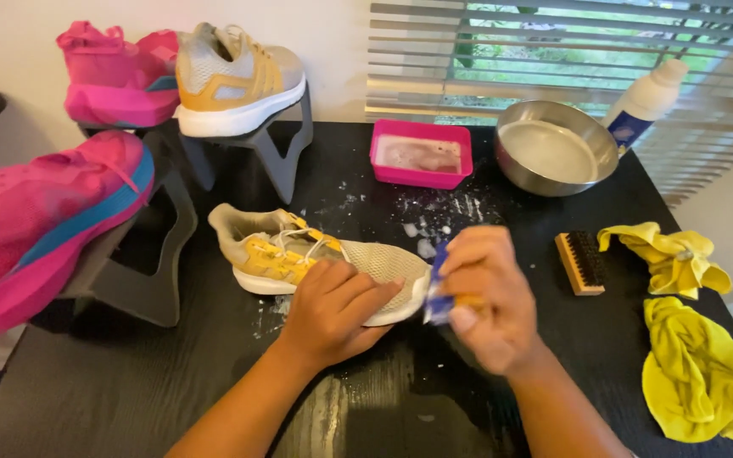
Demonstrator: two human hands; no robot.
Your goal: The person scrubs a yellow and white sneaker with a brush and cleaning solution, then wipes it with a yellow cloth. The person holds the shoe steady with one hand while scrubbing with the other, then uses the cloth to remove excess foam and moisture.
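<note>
- Both forearms come up from the bottom edge and meet over the black wood-grain table point(129, 382); the left hand point(332, 309) lies palm down, the right hand point(489, 297) is turned with its knuckles up.
- A white plastic bottle with a blue label point(646, 102) leans far beyond the right hand, at the window blinds point(553, 51), just beside a round steel bowl point(553, 148).
- A pink rectangular tray of cloudy liquid point(422, 153) sits beyond both hands.
- The left hand is spread flat, fingers pressing on the toe half of a beige mesh running shoe with yellow stripes and a white sole point(299, 250), which lies on its side on the table under and just left of that hand.
- The right hand is curled tight around a small blue-and-white brush point(436, 288), whose end touches the shoe's toe.
- Right of the right hand lie a wooden brush with dark bristles point(580, 263) and two crumpled yellow cloths point(689, 339).
- Far left of the left hand, pink shoes point(36, 225) and a matching beige shoe point(235, 80) rest on grey stands point(277, 148).
</note>
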